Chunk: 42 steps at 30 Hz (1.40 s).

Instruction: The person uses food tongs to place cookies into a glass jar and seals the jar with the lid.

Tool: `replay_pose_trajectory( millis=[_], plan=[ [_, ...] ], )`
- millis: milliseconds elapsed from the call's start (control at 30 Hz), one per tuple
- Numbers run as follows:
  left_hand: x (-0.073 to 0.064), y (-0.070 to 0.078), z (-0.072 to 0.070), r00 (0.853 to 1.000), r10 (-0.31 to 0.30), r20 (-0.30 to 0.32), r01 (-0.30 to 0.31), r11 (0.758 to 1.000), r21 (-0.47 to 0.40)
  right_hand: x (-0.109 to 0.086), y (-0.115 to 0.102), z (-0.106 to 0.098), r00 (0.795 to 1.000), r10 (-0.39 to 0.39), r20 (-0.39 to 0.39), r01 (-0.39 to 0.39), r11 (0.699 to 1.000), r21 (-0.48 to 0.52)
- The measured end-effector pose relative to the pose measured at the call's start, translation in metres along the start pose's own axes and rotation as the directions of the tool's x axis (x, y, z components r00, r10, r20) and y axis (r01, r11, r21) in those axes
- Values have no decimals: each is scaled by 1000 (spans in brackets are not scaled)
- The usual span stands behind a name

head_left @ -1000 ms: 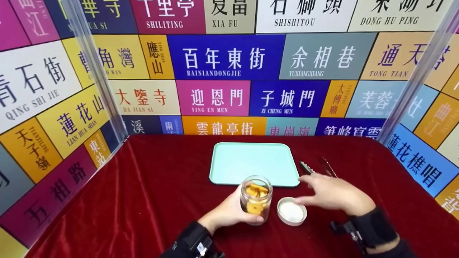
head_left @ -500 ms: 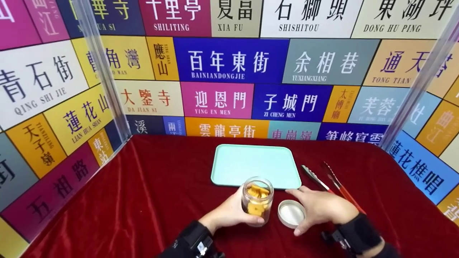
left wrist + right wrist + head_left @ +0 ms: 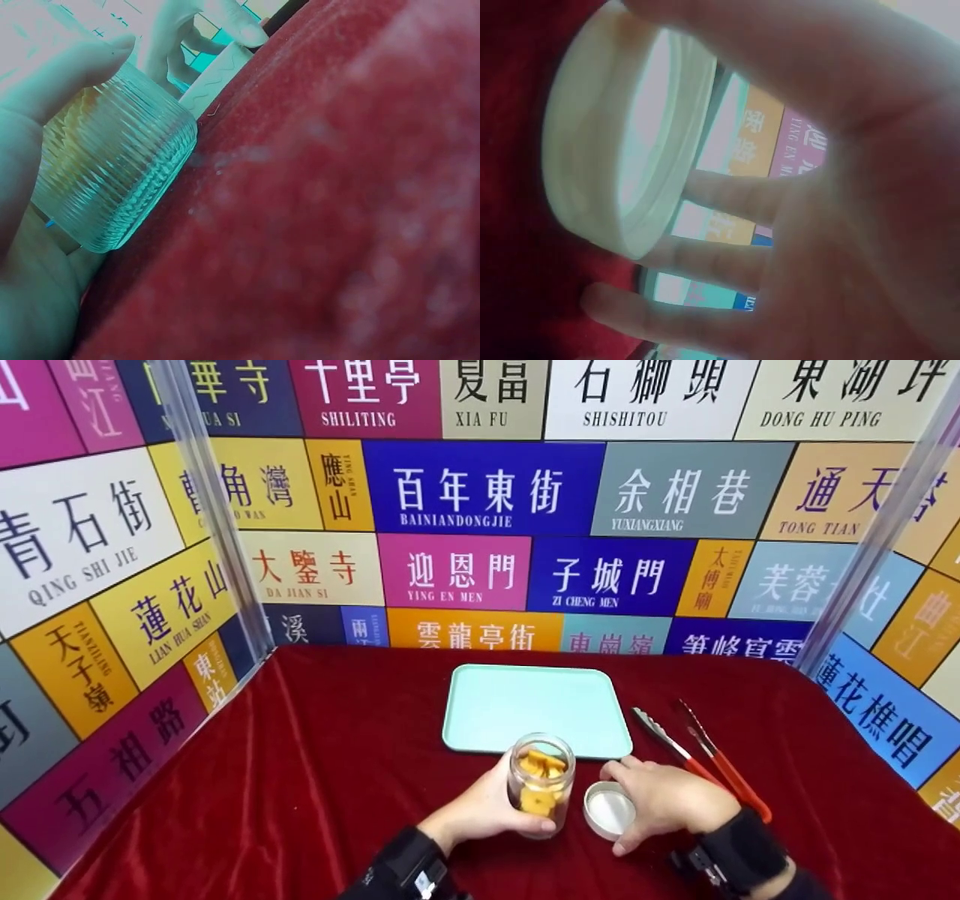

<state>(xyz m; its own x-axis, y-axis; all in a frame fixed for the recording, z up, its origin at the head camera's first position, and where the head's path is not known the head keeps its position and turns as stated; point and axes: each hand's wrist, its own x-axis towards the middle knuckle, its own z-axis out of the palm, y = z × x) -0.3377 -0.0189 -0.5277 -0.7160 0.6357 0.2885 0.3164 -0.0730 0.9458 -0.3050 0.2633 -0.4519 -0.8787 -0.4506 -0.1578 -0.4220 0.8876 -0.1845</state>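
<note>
My left hand grips a clear glass jar, thumb curled across its near side. Yellow-orange pieces, like dried fruit or snacks, fill the uncapped jar. Fine ribs cover the jar's glass wall in the left wrist view, with the red cloth close beneath. To the right, my right hand holds a pale round lid by its edge, hollow side up. In the right wrist view, the thumb meets one side of the lid and fingers reach the opposite side.
A mint-green tray lies behind the jar. Red-handled metal tongs lie beyond my right hand, spread apart. Wrinkled dark red cloth covers the table; sign-printed panels rise behind and at both sides.
My right hand came down from near the tray and tongs and closed on the lid's edge, uncovering the tongs' red handles. The left hand keeps its grip on the jar. The head view shifted slightly.
</note>
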Motion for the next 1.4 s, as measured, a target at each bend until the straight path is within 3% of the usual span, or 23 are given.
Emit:
replay_pose_trajectory(
  millis=[200,367,533,700,933,1400],
  plan=[
    [0,-1,1,1000,-8,-12,9,1000,21,-2,6,-4,995,-88,-53,91,995,50],
    [0,-1,1,1000,-15,-19,15,1000,26,-6,14,-20,972,-169,-163,191,974,126],
    [0,-1,1,1000,-13,-9,13,1000,18,-12,19,-37,947,-168,-275,207,971,120],
    [0,-1,1,1000,-9,-5,10,1000,18,-19,18,-46,934,-143,-328,202,968,151],
    [0,-1,1,1000,6,6,-6,1000,-2,-16,4,-44,889,-240,-390,317,937,148],
    [1,-3,1,1000,19,11,-19,1000,-10,-16,3,-43,894,-225,-387,292,948,125]
  ],
)
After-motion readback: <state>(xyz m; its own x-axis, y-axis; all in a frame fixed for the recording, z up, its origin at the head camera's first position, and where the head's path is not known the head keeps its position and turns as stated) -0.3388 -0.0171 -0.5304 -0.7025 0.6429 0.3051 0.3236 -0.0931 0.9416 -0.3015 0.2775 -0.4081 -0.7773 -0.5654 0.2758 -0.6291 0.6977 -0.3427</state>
